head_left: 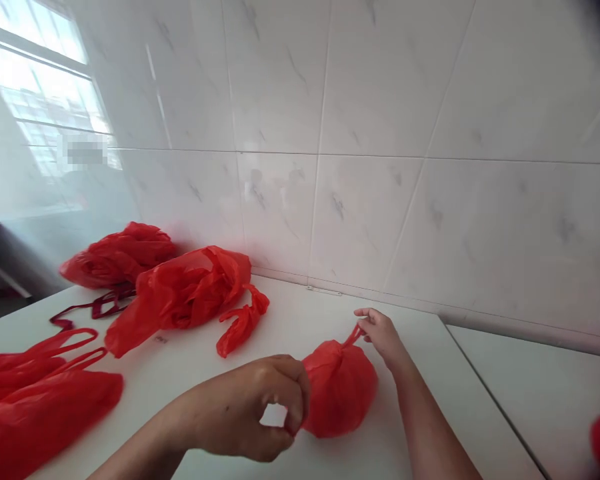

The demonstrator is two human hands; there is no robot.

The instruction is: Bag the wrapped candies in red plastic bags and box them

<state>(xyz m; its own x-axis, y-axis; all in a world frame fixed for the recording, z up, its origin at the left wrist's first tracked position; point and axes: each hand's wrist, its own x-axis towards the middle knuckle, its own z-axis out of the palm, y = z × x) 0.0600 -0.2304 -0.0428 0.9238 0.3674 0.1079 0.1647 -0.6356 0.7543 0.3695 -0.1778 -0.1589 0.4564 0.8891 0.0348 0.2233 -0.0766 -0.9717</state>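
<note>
A small red plastic bag point(341, 390), bunched into a ball, lies on the white table point(290, 320) in front of me. My left hand point(260, 407) is curled at its left side, with thumb and fingers pinching the bag's edge. My right hand point(383, 333) is behind the ball and pinches the thin red handle strip that sticks up from its top.
More red plastic bags lie to the left: a loose one point(185, 293) in the middle, another point(117, 257) near the wall, and flat ones point(35, 400) at the front left. A tiled wall point(380, 167) runs behind the table. A second white surface point(545, 393) adjoins on the right.
</note>
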